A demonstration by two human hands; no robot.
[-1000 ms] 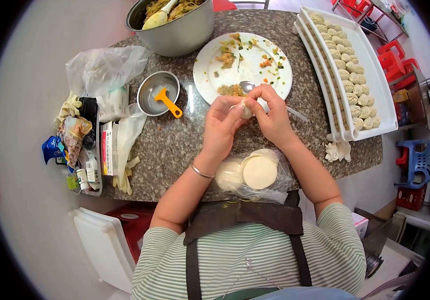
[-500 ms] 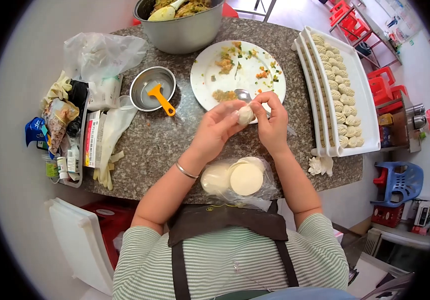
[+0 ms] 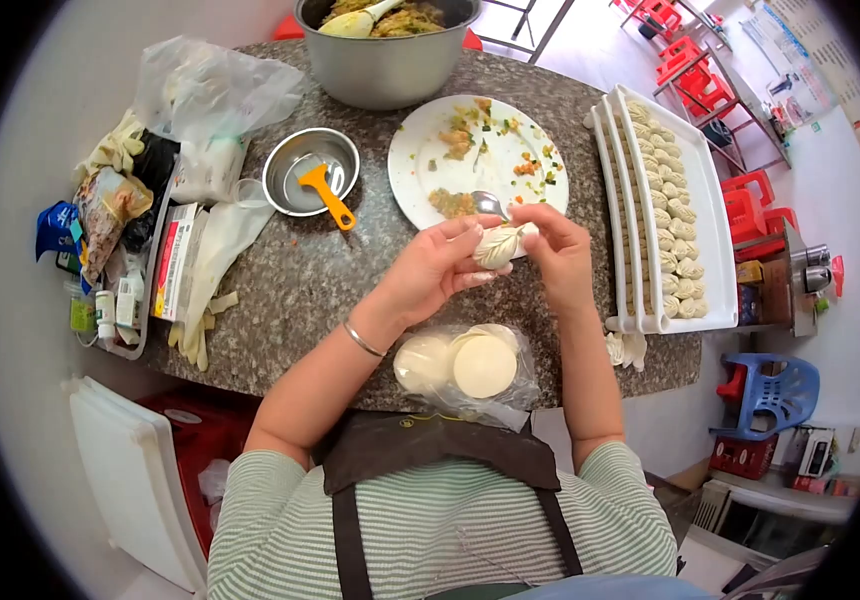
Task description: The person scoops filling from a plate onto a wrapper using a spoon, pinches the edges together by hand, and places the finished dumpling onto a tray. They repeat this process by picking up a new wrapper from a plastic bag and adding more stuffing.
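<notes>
A small, pale, pleated dough dumpling [image 3: 496, 249] is held in the air between the two hands, above the speckled brown stone tabletop [image 3: 240, 345] and just beside the near edge of the round white plate [image 3: 420, 180], which bears smears of orange and green filling. Its long axis runs slantwise, with the narrow, twisted tip pointing away from the body and toward the person's right, and the rounded belly lying toward the left palm. The left hand [image 3: 432, 268] cradles that belly, its thumb on top and its fingers curled beneath. The right hand [image 3: 562, 262] pinches the tip between thumb and forefinger, though the exact contact seems partly hidden by the fingers. Behind the dumpling, the bowl of a shiny metal spoon [image 3: 488, 203] rests on the plate. Nearer the body, a clear plastic bag [image 3: 525, 385] holds flat, round, cream-coloured dough wrappers [image 3: 484, 366]. Well apart on the right, stacked white plastic trays [image 3: 718, 240] stand, the top one bearing rows of finished pleated dumplings [image 3: 681, 230], many lying crosswise.
</notes>
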